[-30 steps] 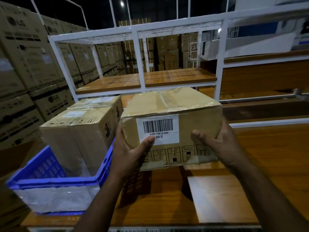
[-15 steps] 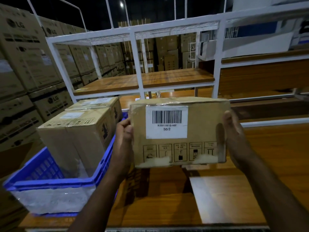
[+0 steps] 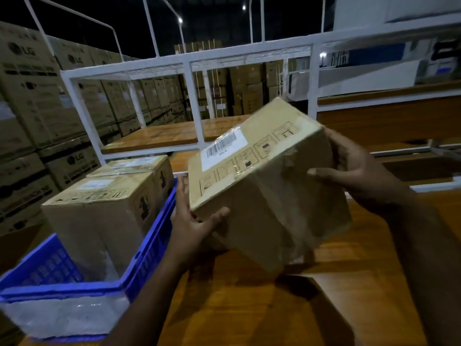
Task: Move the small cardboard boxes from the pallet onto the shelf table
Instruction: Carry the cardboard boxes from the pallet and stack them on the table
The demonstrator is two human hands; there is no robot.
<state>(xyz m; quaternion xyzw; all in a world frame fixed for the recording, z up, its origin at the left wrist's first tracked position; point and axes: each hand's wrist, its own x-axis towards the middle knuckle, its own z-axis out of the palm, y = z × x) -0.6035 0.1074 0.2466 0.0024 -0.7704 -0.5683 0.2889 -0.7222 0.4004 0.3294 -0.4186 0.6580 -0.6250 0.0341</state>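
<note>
Small cardboard box (image 3: 262, 186) held in the air above the wooden surface (image 3: 249, 308), tilted, barcode label face up and angled left. Left hand (image 3: 192, 221) grips its lower-left corner, thumb on the near face, fingers up the left side. Right hand (image 3: 361, 171) clasps the right end, thumb across the near face. Blue crate (image 3: 149, 245) with two more boxes (image 3: 104, 208) sits just left.

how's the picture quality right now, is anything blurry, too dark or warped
Head view: dim overall, black above the racks; the held box is motion-smeared, its barcode label unreadable; both the left hand and right hand are soft; glare glints on the box's tape; wide-angle lens bows the white shelf frame.
</note>
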